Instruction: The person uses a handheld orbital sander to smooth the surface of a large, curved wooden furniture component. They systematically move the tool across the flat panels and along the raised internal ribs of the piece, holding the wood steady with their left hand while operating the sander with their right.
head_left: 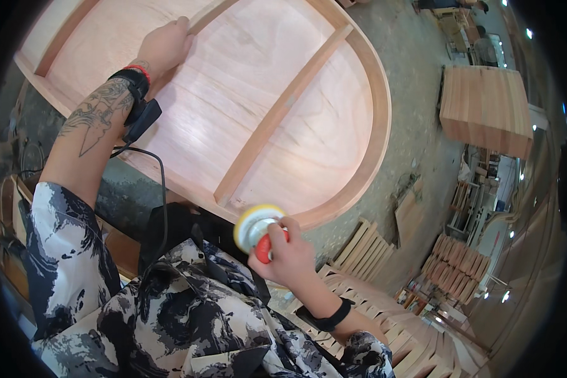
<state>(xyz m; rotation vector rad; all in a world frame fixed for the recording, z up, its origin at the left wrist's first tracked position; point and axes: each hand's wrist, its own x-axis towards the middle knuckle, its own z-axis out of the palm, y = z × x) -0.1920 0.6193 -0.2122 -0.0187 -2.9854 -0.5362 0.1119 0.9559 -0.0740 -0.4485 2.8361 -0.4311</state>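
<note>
A large pale wooden panel (pixel 195 120) with a rounded end and a raised rim (pixel 379 113) lies in front of me. My left hand (pixel 166 47) reaches over it and grips a wooden crossbar (pixel 211 15), its fingers curled at the bar's edge. At the panel's near edge, my right hand (pixel 288 257) is closed around the red body of a small round sander (pixel 251 228). The sander's white disc with a yellow rim is tilted up toward the panel; whether it touches the rim I cannot tell. A second crossbar (pixel 283 110) spans the rounded end.
Stacked curved wooden pieces (pixel 384 315) stand at my lower right, beside a pile of slats (pixel 362 251). Farther right are a large wooden block stack (pixel 485 104) and more bundled parts (pixel 457 268). A black cable (pixel 164 189) hangs from my left wrist. Another person (pixel 450 5) is far off.
</note>
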